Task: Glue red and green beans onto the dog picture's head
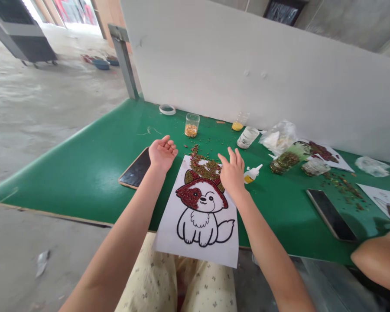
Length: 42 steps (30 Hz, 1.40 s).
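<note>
Spilling could be caused by one small bump, because loose green and red seeds point(198, 164) are heaped at the top of the white paper point(169, 234). Most of the paper is held up by the green table point(97, 173), but its bottom end is hung out over the lap point(149, 277). If that end were pushed by a knee, the seeds could be tipped off. Nothing is held by the left hand point(163, 154); it is turned palm up, with its fingers a bit curled, near the dark phone point(134, 171). Nothing is pinched by the right hand point(233, 172); its fingers are spread beside the heap. Whether the paper is touched by it cannot be told. The little white bottle point(251, 174) could be knocked over by a quick swing, being so near that hand.
</note>
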Available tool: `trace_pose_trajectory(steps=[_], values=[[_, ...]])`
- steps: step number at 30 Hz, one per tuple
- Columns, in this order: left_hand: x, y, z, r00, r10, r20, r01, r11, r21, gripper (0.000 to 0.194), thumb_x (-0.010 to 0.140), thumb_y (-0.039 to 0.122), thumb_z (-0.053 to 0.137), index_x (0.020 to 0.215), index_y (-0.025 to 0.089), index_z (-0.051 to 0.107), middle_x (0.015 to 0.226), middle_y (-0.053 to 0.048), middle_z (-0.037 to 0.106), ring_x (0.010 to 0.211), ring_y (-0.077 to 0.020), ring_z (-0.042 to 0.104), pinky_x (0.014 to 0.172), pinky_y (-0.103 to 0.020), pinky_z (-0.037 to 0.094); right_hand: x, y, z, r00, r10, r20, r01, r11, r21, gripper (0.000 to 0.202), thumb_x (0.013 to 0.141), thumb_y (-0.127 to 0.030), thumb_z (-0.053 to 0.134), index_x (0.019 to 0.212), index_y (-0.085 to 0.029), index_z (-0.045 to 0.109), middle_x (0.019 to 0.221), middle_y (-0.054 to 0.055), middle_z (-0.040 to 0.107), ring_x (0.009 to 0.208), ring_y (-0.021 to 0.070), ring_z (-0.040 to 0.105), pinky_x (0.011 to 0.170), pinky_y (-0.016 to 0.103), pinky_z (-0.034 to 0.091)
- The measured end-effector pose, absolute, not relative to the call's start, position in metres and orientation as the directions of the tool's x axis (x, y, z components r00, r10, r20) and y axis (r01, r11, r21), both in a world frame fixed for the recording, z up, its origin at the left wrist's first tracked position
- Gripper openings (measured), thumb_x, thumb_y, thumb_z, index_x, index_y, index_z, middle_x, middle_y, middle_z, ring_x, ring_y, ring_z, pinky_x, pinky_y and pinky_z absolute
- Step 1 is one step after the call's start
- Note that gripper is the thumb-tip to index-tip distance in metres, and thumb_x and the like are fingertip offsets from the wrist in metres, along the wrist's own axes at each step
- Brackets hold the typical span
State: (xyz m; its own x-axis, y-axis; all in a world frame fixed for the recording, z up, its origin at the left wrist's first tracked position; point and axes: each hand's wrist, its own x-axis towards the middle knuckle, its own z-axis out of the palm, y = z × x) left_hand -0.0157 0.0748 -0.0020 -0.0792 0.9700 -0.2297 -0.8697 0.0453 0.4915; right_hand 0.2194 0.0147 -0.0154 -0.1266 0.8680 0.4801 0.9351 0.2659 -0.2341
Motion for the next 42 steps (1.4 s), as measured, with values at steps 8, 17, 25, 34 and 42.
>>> trace_pose_trajectory(steps=[8,17,25,34,42], values=[[-0.014,0.075,0.0,-0.073,0.969,-0.235,-0.864,0.056,0.5,0.019,0.063,0.016,0.048,0.08,0.016,0.056,0.059,-0.001,0.052,0.049,-0.0111,0.049,0.045,-0.022,0.038,0.237,0.036,-0.026,-0.03,0.989,0.147,0.731,0.122,-0.672,0.037,0.092,-0.031,0.034,0.117,-0.02,0.059,0.125,0.012,0.058,0.119,0.0238,0.051,0.103,0.045,0.036],[-0.013,0.074,0.001,-0.068,0.967,-0.245,-0.861,0.068,0.504,0.015,0.066,0.017,0.05,0.08,0.016,0.056,0.059,0.0,0.051,0.049,-0.0107,0.049,0.045,-0.021,0.038,0.249,0.044,-0.025,0.075,0.994,0.084,0.433,0.043,-0.901,0.035,0.088,-0.041,0.039,0.108,-0.021,0.06,0.117,0.008,0.063,0.108,0.02,0.058,0.095,0.038,0.042],[-0.012,0.074,0.0,-0.063,0.969,-0.24,-0.86,0.069,0.506,0.017,0.065,0.015,0.049,0.08,0.016,0.055,0.059,-0.001,0.051,0.049,-0.011,0.048,0.045,-0.021,0.038,0.249,0.042,-0.012,0.203,0.971,0.13,0.354,0.051,-0.934,0.033,0.086,-0.041,0.038,0.097,-0.019,0.06,0.106,0.008,0.065,0.095,0.0182,0.061,0.085,0.034,0.045],[-0.013,0.075,-0.001,-0.062,0.971,-0.232,-0.86,0.066,0.506,0.018,0.064,0.015,0.047,0.081,0.016,0.055,0.059,0.0,0.051,0.048,-0.0112,0.049,0.044,-0.021,0.038,0.248,0.037,-0.008,0.302,0.943,0.137,0.375,0.015,-0.927,0.04,0.085,-0.056,0.038,0.097,-0.022,0.056,0.065,-0.003,0.059,0.049,0.0105,0.054,0.05,0.022,0.042],[-0.013,0.075,-0.001,-0.059,0.969,-0.239,-0.853,0.075,0.517,0.018,0.064,0.015,0.048,0.08,0.016,0.055,0.059,0.0,0.05,0.048,-0.0107,0.048,0.045,-0.021,0.038,0.25,0.027,0.004,0.308,0.94,0.145,0.442,-0.006,-0.897,0.047,0.086,-0.062,0.036,0.083,-0.02,0.057,0.046,-0.005,0.053,0.034,0.0109,0.05,0.036,0.021,0.035]])
